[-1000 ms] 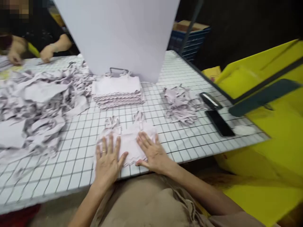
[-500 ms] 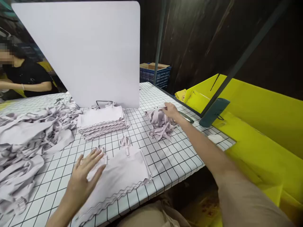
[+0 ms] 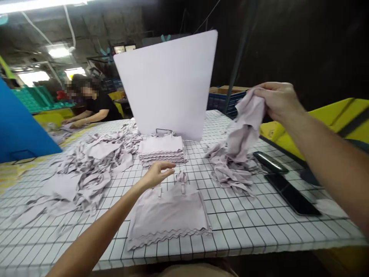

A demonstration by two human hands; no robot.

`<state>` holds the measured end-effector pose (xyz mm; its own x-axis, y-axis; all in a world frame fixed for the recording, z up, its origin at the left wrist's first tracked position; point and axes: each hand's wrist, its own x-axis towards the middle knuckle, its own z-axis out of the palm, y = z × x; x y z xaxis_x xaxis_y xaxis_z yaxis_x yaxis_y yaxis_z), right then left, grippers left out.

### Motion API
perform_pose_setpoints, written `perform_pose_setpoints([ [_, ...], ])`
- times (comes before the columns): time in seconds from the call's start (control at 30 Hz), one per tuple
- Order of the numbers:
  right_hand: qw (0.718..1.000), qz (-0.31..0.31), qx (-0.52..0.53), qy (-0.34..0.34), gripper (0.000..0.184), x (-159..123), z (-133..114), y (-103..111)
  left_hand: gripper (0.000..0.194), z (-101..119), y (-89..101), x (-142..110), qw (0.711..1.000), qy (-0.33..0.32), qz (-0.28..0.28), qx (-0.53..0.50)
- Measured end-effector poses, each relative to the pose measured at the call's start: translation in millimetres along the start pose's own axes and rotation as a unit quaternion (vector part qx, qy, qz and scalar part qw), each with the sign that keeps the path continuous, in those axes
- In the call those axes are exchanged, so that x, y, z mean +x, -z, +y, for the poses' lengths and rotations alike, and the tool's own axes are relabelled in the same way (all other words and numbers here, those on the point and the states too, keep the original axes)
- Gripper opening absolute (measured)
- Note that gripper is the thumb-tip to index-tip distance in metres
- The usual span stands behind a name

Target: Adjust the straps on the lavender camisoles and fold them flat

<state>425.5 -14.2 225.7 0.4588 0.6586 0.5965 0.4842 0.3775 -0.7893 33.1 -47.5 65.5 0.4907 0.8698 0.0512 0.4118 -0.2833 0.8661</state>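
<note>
My right hand pinches a pale pinkish-grey garment and holds it up at the right. It hangs crumpled, and its lower end meets a loose heap of the same cloth on the table. My left hand hovers open, thumb apart from the fingers, over the top end of a flat stack of strapped tops. Those tops have wavy hems facing me, with straps and small sliders at the far end. A neat taller pile of folded tops lies behind.
A large tangled heap of garments covers the table's left. A white board stands upright behind the folded pile, and a blue board at far left. Right of the cloth lie a phone and a dark glossy case. A co-worker sits beyond.
My right hand has lifted the garment up from the small heap. My left hand stays over the near stack. The view has swung left and up, bringing the blue board in.
</note>
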Motion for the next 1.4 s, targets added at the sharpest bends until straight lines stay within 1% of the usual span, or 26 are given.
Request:
perform_pose_setpoints([
  [0.03, 0.999, 0.026, 0.036, 0.008, 0.02, -0.7, -6.7, 0.6, 0.037, 4.1, -1.6, 5.7, 1.0, -0.005, -0.003, -0.011],
  [0.07, 0.998, 0.023, 0.056, 0.019, 0.019, -1.6, -14.5, 2.2, 0.037, 8.5, -3.5, 11.7, 1.0, -0.009, -0.008, -0.023],
  [0.13, 0.995, -0.014, 0.089, 0.032, 0.018, -4.3, -34.2, 7.0, 0.036, 19.2, -9.4, 24.0, 0.998, -0.013, -0.021, -0.05],
  [0.23, 0.985, -0.04, 0.159, 0.059, 0.017, -11.2, -75.0, 13.3, 0.038, 43.9, -23.8, 42.2, 0.993, -0.023, -0.033, -0.111],
  [0.3, 0.977, -0.066, 0.19, 0.064, 0.017, -18.2, -104.1, 12.2, 0.046, 66.7, -35.0, 53.5, 0.984, -0.057, -0.037, -0.167],
  [0.37, 0.968, -0.125, 0.211, 0.052, 0.018, -26.5, -127.1, 4.7, 0.059, 92.1, -44.1, 63.5, 0.964, -0.114, -0.038, -0.237],
  [0.43, 0.952, -0.209, 0.219, 0.038, 0.018, -34.2, -139.2, -7.1, 0.07, 116.1, -48.4, 70.3, 0.933, -0.173, -0.041, -0.312],
  [0.47, 0.944, -0.25, 0.212, 0.031, 0.016, -37.2, -140.6, -13.3, 0.071, 126.2, -47.8, 71.8, 0.919, -0.191, -0.043, -0.341],
  [0.5, 0.938, -0.283, 0.198, 0.023, 0.013, -39.4, -139.2, -18.6, 0.067, 134.2, -45.3, 71.6, 0.911, -0.198, -0.044, -0.359],
  [0.57, 0.932, -0.325, 0.162, 0.003, 0.009, -41.0, -130.5, -25.0, 0.049, 142.9, -34.6, 66.3, 0.91, -0.181, -0.033, -0.372],
  [0.63, 0.924, -0.36, 0.123, -0.033, 0.011, -39.9, -118.2, -26.1, 0.036, 142.3, -18.5, 56.4, 0.915, -0.144, -0.01, -0.377],
  [0.7, 0.911, -0.393, 0.099, -0.078, 0.015, -39.2, -107.5, -26.8, 0.032, 135.4, -2.7, 45.8, 0.917, -0.112, 0.003, -0.384],
  [0.77, 0.898, -0.41, 0.101, -0.121, 0.017, -41.7, -101.5, -32.7, 0.032, 126.7, 7.2, 38.0, 0.92, -0.094, -0.003, -0.38],
  [0.8, 0.894, -0.412, 0.112, -0.136, 0.018, -44.6, -100.7, -38.5, 0.034, 122.8, 8.8, 35.7, 0.921, -0.097, -0.005, -0.377],
  [0.87, 0.882, -0.425, 0.135, -0.154, 0.019, -52.9, -102.1, -53.8, 0.04, 116.6, 6.5, 33.4, 0.924, -0.122, -0.009, -0.362],
  [0.93, 0.865, -0.455, 0.136, -0.163, 0.021, -61.4, -104.3, -68.7, 0.043, 112.2, 1.8, 32.8, 0.928, -0.137, -0.01, -0.347],
  [1.0, 0.846, -0.49, 0.123, -0.171, 0.025, -66.3, -103.1, -76.8, 0.041, 108.0, 1.6, 31.8, 0.93, -0.114, 0.007, -0.348],
  [1.03, 0.837, -0.505, 0.114, -0.176, 0.029, -67.0, -100.4, -77.3, 0.039, 105.6, 4.4, 30.9, 0.928, -0.096, 0.026, -0.36],
  [1.1, 0.821, -0.53, 0.097, -0.186, 0.038, -65.6, -90.8, -73.1, 0.034, 99.2, 15.1, 28.2, 0.915, -0.058, 0.069, -0.394],
  [1.17, 0.812, -0.542, 0.091, -0.195, 0.044, -63.6, -78.3, -67.1, 0.031, 91.2, 27.4, 24.4, 0.907, -0.02, 0.087, -0.412],
  [1.23, 0.81, -0.538, 0.105, -0.207, 0.046, -64.0, -66.7, -65.8, 0.03, 83.2, 34.8, 19.5, 0.909, 0.019, 0.076, -0.41],
  [1.27, 0.809, -0.535, 0.116, -0.216, 0.046, -65.4, -62.1, -67.7, 0.031, 79.9, 35.5, 16.7, 0.911, 0.035, 0.056, -0.407],
  [1.33, 0.806, -0.527, 0.132, -0.235, 0.046, -69.8, -56.1, -75.5, 0.037, 76.3, 31.3, 10.8, 0.914, 0.05, -0.001, -0.403],
  [1.37, 0.811, -0.518, 0.13, -0.238, 0.045, -72.5, -54.1, -79.9, 0.041, 76.3, 27.3, 7.9, 0.912, 0.047, -0.025, -0.406],
  [1.4, 0.828, -0.5, 0.117, -0.227, 0.042, -75.5, -52.5, -83.5, 0.044, 77.6, 22.9, 5.4, 0.91, 0.037, -0.039, -0.412],
])
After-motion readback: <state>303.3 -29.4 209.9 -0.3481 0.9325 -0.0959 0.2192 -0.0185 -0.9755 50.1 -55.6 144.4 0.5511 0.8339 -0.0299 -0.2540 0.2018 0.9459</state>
